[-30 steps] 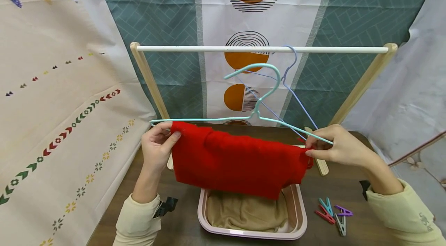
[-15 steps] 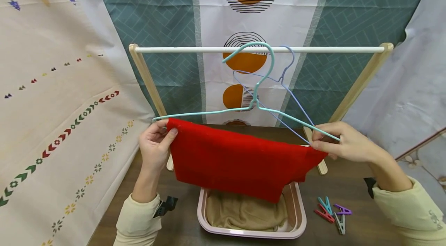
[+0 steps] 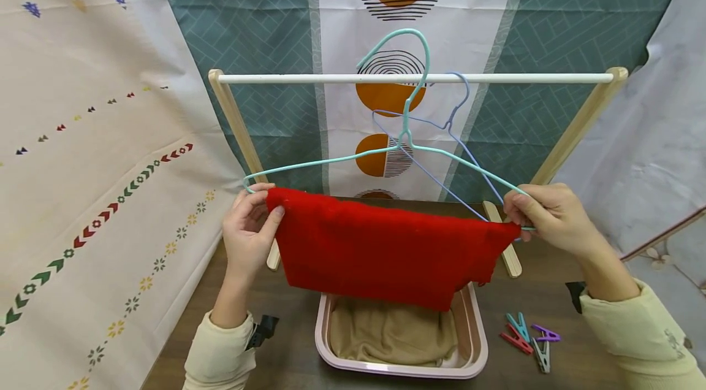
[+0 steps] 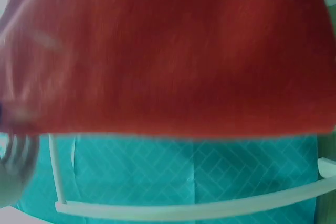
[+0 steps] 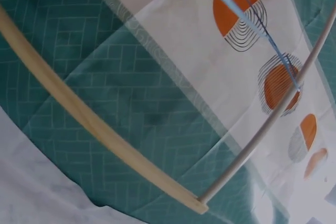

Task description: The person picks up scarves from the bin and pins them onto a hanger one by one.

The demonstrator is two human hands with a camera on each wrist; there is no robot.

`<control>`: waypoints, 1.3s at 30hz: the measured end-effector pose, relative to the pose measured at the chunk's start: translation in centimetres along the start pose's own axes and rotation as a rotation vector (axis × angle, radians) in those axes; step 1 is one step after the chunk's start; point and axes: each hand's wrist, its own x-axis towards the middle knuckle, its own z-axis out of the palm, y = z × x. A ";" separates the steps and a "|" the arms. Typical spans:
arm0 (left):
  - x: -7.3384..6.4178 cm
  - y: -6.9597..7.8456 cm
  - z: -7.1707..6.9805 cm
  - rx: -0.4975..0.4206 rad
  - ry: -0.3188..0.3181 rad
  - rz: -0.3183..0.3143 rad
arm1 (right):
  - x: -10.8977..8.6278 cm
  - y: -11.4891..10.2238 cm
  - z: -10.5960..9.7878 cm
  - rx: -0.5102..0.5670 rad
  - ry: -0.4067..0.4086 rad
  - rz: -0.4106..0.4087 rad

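Observation:
A red cloth hangs folded across the mint-green hanger, whose lower bar is mostly hidden by it. My left hand pinches the cloth's left top corner, thumb in front, with the hanger's left end at its fingers. The right hand grips the hanger's right end, beside the cloth's right corner. In the head view the hanger's hook stands upright and overlaps the rack's white rod. The cloth fills the upper part of the left wrist view. Neither hand shows in the right wrist view.
A blue hanger hangs from the rod of the wooden-legged rack. Below the cloth stands a pink basin with a tan cloth inside. Several clothespins lie on the table to its right.
The mint-green hanger has risen and turned more upright, its hook now reaching above the rod in view. My right hand has moved rightward from the cloth's edge onto the hanger's end.

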 end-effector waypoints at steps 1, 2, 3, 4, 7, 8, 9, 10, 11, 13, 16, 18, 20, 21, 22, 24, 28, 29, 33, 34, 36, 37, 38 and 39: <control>-0.2 0.0 0.2 0.067 0.041 0.026 | 0.1 0.0 0.1 -0.003 -0.003 -0.005; -0.4 0.1 0.5 0.139 0.091 0.050 | 0.2 0.0 0.2 -0.006 -0.006 -0.009; -0.7 0.2 0.8 0.206 0.144 0.070 | 0.4 0.0 0.3 0.000 -0.007 -0.014; -0.9 0.3 1.1 0.268 0.195 0.087 | 0.5 0.0 0.4 0.011 -0.007 -0.018; -1.4 0.9 2.2 0.420 0.321 0.160 | 0.8 0.0 0.8 0.037 -0.010 -0.027; -1.6 1.2 2.7 0.450 0.347 0.209 | 0.9 0.0 0.9 0.032 -0.013 -0.025; -1.6 1.6 3.2 0.476 0.357 0.275 | 1.0 0.0 1.0 0.020 -0.018 -0.024; -1.6 1.9 3.8 0.504 0.339 0.358 | 1.0 0.0 1.2 0.018 -0.026 -0.028; -1.6 2.2 4.4 0.533 0.302 0.445 | 1.1 0.0 1.3 0.012 -0.034 -0.033; -1.6 2.7 5.8 0.584 0.162 0.606 | 1.2 -0.1 1.5 0.006 -0.048 -0.045; -1.5 3.0 7.8 0.658 -0.157 0.694 | 1.4 0.0 1.8 0.013 -0.061 -0.060; -1.5 3.1 8.9 0.712 -0.336 0.656 | 1.5 0.0 2.1 0.010 -0.060 -0.063; -1.5 3.1 9.8 0.762 -0.456 0.608 | 1.5 0.1 2.3 -0.002 -0.055 -0.060; -1.5 3.0 10.1 0.781 -0.496 0.586 | 1.6 0.1 2.4 -0.009 -0.051 -0.056; -1.5 3.0 10.4 0.789 -0.522 0.568 | 1.6 0.1 2.6 -0.038 -0.045 -0.047; -1.4 3.0 10.9 0.804 -0.534 0.547 | 1.6 0.1 2.8 -0.098 -0.020 -0.018; -1.4 2.9 11.5 0.796 -0.524 0.547 | 1.8 0.3 3.2 -0.273 0.047 0.048; -1.4 3.0 11.6 0.795 -0.525 0.551 | 1.9 0.3 3.3 -0.297 0.064 0.055; -1.5 3.1 12.3 0.805 -0.542 0.544 | 2.0 0.3 3.5 -0.351 0.097 0.052; -1.5 3.1 12.4 0.811 -0.549 0.536 | 2.0 0.3 3.6 -0.358 0.106 0.045; -1.5 3.1 12.5 0.821 -0.563 0.518 | 2.0 0.4 3.7 -0.366 0.119 0.026; -1.5 3.1 12.4 0.826 -0.571 0.511 | 1.9 0.4 3.8 -0.366 0.127 0.014; -1.5 3.1 12.3 0.830 -0.579 0.507 | 1.9 0.5 3.8 -0.362 0.132 0.001; -1.6 3.0 12.1 0.836 -0.582 0.510 | 1.8 0.6 3.8 -0.355 0.139 -0.020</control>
